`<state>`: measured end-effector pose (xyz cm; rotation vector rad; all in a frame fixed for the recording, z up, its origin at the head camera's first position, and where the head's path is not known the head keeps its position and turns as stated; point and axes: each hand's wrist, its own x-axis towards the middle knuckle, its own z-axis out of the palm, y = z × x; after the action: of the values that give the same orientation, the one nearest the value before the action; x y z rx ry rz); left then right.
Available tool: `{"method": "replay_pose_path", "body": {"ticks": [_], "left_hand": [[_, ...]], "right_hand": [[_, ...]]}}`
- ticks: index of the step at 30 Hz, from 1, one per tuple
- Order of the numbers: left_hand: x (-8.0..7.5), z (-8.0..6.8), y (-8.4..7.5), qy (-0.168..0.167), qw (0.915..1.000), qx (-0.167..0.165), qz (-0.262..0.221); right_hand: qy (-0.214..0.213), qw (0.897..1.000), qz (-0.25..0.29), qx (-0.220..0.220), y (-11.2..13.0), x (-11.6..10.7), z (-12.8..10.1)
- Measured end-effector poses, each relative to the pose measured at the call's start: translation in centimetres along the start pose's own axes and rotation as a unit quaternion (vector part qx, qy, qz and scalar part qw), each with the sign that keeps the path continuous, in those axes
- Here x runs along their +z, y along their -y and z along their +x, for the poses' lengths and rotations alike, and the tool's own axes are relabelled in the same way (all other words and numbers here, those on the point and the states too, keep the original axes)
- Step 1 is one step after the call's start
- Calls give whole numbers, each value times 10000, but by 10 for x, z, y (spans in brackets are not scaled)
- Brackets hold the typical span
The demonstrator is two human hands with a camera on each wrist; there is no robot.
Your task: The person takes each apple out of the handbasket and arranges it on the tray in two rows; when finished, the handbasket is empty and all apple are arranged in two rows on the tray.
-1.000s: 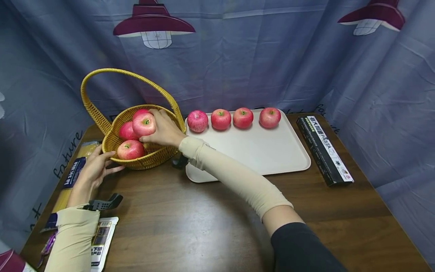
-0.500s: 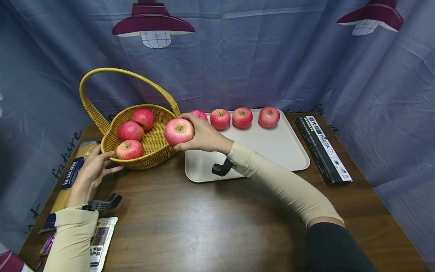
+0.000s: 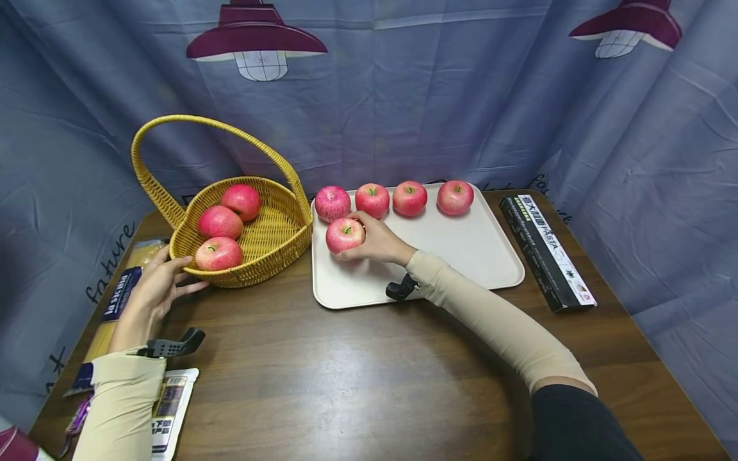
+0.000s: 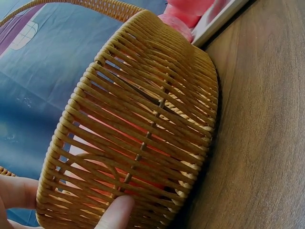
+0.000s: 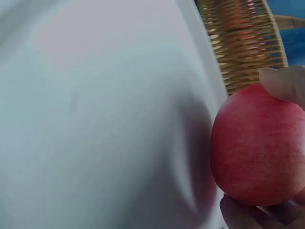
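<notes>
My right hand grips a red apple at the left of the white tray, just in front of a row of several apples along its far edge. In the right wrist view my fingers curl round that apple above the tray's surface. My left hand rests with straight fingers against the near wall of the yellow wicker basket, which holds three apples.
A long black pasta box lies right of the tray. A spaghetti packet and a white sachet lie at the table's left edge. Blue curtains close in the back and sides.
My right hand lifted one apple out of the basket, carried it right over the rim and lowered it onto the tray's left side. The left hand stayed on the basket.
</notes>
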<state>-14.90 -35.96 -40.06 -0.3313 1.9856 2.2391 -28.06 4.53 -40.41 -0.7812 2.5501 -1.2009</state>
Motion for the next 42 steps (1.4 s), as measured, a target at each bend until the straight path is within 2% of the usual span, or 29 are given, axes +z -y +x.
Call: {"method": "replay_pose_path", "body": {"ticks": [5, 10, 14, 17, 21, 24, 26, 33, 38, 42], "left_hand": [[2, 0, -1, -10, 10000, -20, -33], [6, 2, -2, 9, 10000, -26, 6], [9, 5, -3, 4, 10000, -18, 94], [12, 6, -3, -21, 9999, -32, 93], [11, 7, -3, -12, 10000, -65, 74], [6, 5, -3, 16, 10000, -28, -4], [2, 2, -3, 35, 10000, 12, -83], [-2, -4, 2, 77, 9999, 14, -99], [0, -2, 1, 84, 9999, 43, -117], [1, -2, -1, 136, 9998, 56, -103]], "right_hand": [[41, 9999, -95, 57, -11, 8, 5], [146, 9998, -163, -42, -11, 6, 3], [113, 9980, -582, -240, -3, -1, -3], [-267, 9938, -900, -589, 13, -5, -9], [-614, 9803, -1096, -1527, 55, 5, -12], [-384, 9712, -1184, -2031, 88, 23, -2], [-172, 9698, -1234, -2097, 103, 38, 9], [363, 9729, -1363, -1832, 133, 89, 55], [1002, 9726, -1600, -1354, 146, 109, 80], [1421, 9736, -1501, -966, 153, 117, 90]]}}
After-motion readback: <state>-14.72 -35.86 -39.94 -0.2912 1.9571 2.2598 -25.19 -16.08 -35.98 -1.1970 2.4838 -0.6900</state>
